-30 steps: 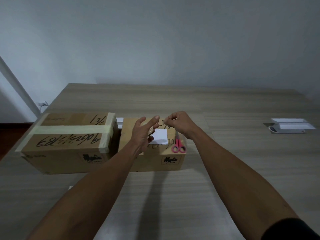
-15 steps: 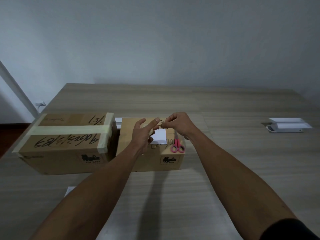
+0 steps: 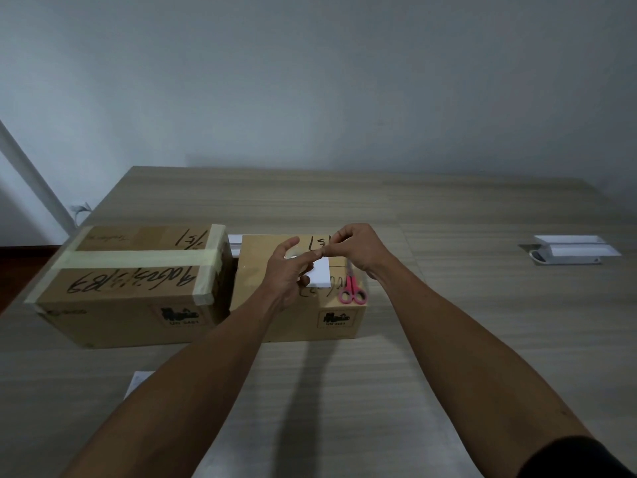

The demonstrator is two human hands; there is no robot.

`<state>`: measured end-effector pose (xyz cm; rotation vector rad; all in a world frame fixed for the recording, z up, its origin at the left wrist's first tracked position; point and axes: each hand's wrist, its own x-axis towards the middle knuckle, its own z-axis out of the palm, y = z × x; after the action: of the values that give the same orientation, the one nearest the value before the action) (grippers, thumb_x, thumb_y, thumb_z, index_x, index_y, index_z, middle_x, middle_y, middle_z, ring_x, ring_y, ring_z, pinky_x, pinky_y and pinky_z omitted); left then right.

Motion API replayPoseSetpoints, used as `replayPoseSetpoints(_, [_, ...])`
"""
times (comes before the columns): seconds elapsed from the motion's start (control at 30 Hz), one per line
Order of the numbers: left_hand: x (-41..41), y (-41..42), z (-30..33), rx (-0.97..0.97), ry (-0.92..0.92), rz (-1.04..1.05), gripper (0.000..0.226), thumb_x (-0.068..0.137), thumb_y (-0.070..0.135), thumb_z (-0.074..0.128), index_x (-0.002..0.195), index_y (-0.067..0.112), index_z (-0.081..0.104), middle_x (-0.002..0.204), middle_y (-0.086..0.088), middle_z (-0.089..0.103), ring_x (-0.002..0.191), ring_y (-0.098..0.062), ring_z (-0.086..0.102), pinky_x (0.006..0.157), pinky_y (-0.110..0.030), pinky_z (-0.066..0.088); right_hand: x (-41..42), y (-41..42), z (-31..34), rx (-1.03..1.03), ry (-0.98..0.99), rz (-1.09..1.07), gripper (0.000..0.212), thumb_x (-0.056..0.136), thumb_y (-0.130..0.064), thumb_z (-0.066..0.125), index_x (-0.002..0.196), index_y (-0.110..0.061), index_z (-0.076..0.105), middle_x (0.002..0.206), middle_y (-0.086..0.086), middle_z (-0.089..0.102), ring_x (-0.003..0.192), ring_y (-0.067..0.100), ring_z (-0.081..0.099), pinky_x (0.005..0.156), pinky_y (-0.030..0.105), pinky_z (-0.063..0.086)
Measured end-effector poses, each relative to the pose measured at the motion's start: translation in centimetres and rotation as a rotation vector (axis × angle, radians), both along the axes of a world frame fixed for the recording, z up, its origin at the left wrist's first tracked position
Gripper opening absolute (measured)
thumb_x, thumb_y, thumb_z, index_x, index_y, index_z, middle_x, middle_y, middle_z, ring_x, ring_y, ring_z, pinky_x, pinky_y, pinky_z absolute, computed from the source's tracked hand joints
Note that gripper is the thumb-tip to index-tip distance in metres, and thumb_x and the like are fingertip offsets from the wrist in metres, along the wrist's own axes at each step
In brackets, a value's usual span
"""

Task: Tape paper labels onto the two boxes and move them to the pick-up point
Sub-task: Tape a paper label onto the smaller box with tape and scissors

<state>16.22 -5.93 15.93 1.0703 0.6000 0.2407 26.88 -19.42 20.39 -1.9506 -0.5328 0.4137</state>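
Working over the smaller box (image 3: 303, 288), both hands are meeting just above its top face. The left hand (image 3: 287, 270) is curling around what appears to be a roll of clear tape, mostly hidden by the palm, with the index finger stretched toward the right hand (image 3: 351, 248). The right thumb and forefinger are pinching together at that fingertip, probably on the loose tape end, though the tape itself is too transparent to confirm. A white paper label (image 3: 320, 274) is lying flat on the box top, partly under the left hand, with no tape visibly on it yet. Pink scissors (image 3: 351, 291) are resting on the same box near its front right corner. The larger box (image 3: 134, 284), banded with pale tape, is standing just beside it on the table (image 3: 448, 322), with no label showing. Judged stage: peeling a strip for the first label. Risks: the label is lying loose, so a brush of the wrist or a tug of the strip could be shifting it askew; the tape end could be folding back on itself; sweeping the forearm right could be knocking the scissors off the edge.
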Motion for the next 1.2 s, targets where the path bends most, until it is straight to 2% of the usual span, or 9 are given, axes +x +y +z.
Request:
replayPoseSetpoints(0.17, [0.0,-0.1,0.0,0.019,-0.006,0.005,0.067,0.082,0.006,0.084,0.139,0.027,0.054,0.102,-0.015,0.066,0.081,-0.018,0.060,0.054,-0.029,0.038,-0.1,-0.1,0.0,-0.001,0.018,-0.006,0.021,0.071,-0.008,0.092,0.075,-0.005,0.071,0.088,0.021,0.075,0.087,0.031,0.075,0.085,0.045,0.059])
replayPoseSetpoints(0.33, [0.3,0.1,-0.2,0.139,0.046,0.037,0.071,0.079,0.009,0.087,0.137,0.027,0.050,0.111,-0.017,0.067,0.086,-0.021,0.064,0.054,-0.030,0.042,-0.1,-0.2,-0.1,-0.011,0.100,-0.065,0.015,0.086,-0.010,0.079,0.088,0.005,0.076,0.079,0.002,0.073,0.068,-0.002,0.066,0.070,0.023,0.049])
replayPoseSetpoints(0.5, [0.6,0.6,-0.7,0.357,0.158,0.014,0.072,0.078,0.010,0.087,0.139,0.018,0.049,0.122,-0.019,0.063,0.076,-0.018,0.065,0.053,-0.024,0.044,-0.4,0.1,-2.4,-0.071,0.149,-0.169,0.026,0.084,-0.007,0.080,0.092,0.016,0.072,0.094,0.026,0.074,0.081,0.016,0.071,0.076,0.033,0.055])
replayPoseSetpoints(0.63, [1.0,0.8,-1.5,0.436,0.229,-0.036,0.077,0.077,0.010,0.088,0.142,0.014,0.047,0.127,-0.019,0.060,0.078,-0.020,0.067,0.057,-0.023,0.047,-1.1,0.4,-4.3,-0.095,0.191,-0.267,0.027,0.077,-0.007,0.084,0.089,0.014,0.072,0.091,0.027,0.074,0.091,0.034,0.074,0.083,0.049,0.061])
replayPoseSetpoints(0.73, [1.5,0.8,-2.4,0.530,0.296,-0.040,0.080,0.074,0.010,0.090,0.141,0.015,0.046,0.135,-0.016,0.056,0.110,-0.033,0.064,0.083,-0.041,0.059,-1.3,0.9,-5.6,-0.114,0.273,-0.312,0.021,0.076,-0.001,0.081,0.074,0.008,0.062,0.070,0.026,0.062,0.058,0.034,0.064,0.053,0.045,0.052])
replayPoseSetpoints(0.8, [1.8,0.5,-3.1,0.602,0.336,-0.049,0.083,0.074,0.008,0.089,0.143,0.015,0.044,0.137,-0.016,0.055,0.117,-0.034,0.059,0.097,-0.048,0.056,-1.5,1.2,-6.3,-0.165,0.282,-0.349,0.021,0.077,-0.003,0.079,0.070,-0.002,0.059,0.065,0.017,0.056,0.054,0.027,0.052,0.051,0.037,0.046])
replayPoseSetpoints(0.87, [2.0,0.2,-3.6,0.669,0.367,-0.053,0.085,0.074,0.010,0.090,0.143,0.018,0.042,0.137,-0.017,0.057,0.115,-0.034,0.060,0.096,-0.049,0.056,-1.5,1.5,-7.0,-0.306,0.182,-0.375,0.015,0.076,-0.016,0.078,0.077,-0.004,0.069,0.079,0.011,0.070,0.070,0.028,0.063,0.068,0.040,0.055])
replayPoseSetpoints(0.93, [2.4,-0.3,-4.0,0.748,0.404,-0.059,0.084,0.076,0.013,0.088,0.144,0.022,0.040,0.137,-0.016,0.059,0.114,-0.033,0.061,0.095,-0.048,0.056,-1.4,1.6,-7.9,-0.441,0.092,-0.399,0.020,0.076,-0.025,0.075,0.089,-0.010,0.074,0.101,0.007,0.070,0.103,0.028,0.059,0.090,0.041,0.045])
replayPoseSetpoints(1.2, [3.7,-1.5,-4.9,0.992,0.553,-0.134,0.083,0.082,0.024,0.085,0.147,0.026,0.033,0.130,-0.015,0.064,0.111,-0.034,0.063,0.086,-0.041,0.048,-1.1,1.4,-10.9,-0.440,0.026,-0.526,0.032,0.078,-0.023,0.077,0.107,-0.014,0.065,0.118,0.004,0.062,0.123,0.025,0.046,0.096,0.042,0.032])
